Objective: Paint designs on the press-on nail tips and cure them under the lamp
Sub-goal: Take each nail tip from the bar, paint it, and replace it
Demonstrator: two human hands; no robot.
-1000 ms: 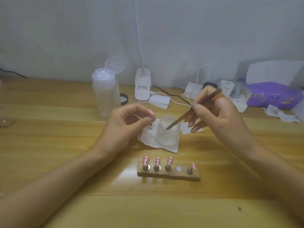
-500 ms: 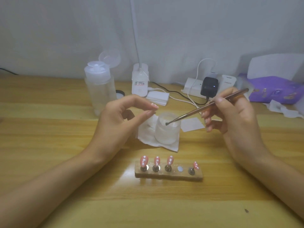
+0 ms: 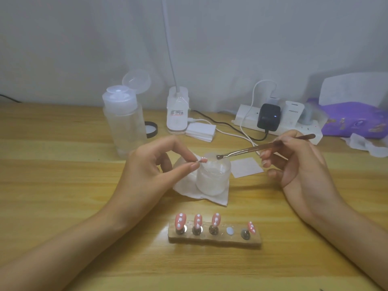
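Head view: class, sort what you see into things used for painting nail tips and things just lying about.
In use: pink nail tip pinched in left hand; thin metal-handled brush in right hand; frosted round jar; wooden block holding four pink dotted tips; white gooseneck lamp.
Lying about: clear plastic pump bottle; black charger plug; purple packet; black-rimmed round lid.

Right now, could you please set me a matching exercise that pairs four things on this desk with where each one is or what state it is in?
Things:
1. brush
2. loose nail tip
3. frosted jar
4. pump bottle

Places or states:
A. cap flipped open
B. pinched in the left hand
C. standing on a white tissue
D. held in the right hand

Pairs: 1-D, 2-B, 3-C, 4-A.
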